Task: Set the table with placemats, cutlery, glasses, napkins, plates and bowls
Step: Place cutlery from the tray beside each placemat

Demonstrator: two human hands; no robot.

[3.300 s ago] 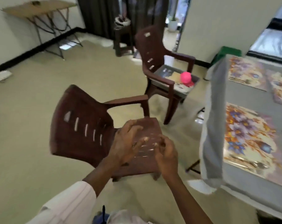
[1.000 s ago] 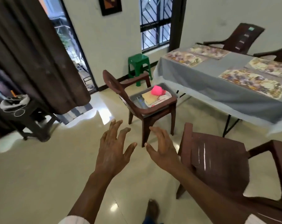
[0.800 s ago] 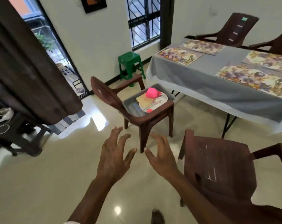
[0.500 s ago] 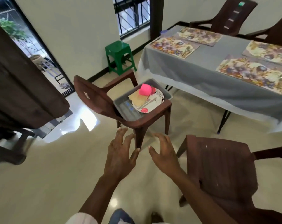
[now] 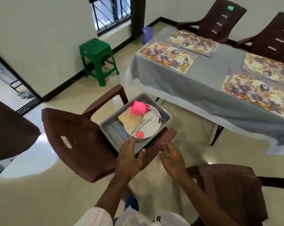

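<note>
Left hand fingers spread, empty, over near rim of grey plastic tray; right hand loosely curled, empty. White floral plate and pink plastic cup lie just beyond fingertips. Judgement: lift cup off first.

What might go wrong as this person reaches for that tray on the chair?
The pink cup lies loosely on the napkin and plate in the grey tray; a tilted lift might send it rolling out. The tray sits on a chair seat, so a nudge from the left hand or right hand might slide it off.
</note>
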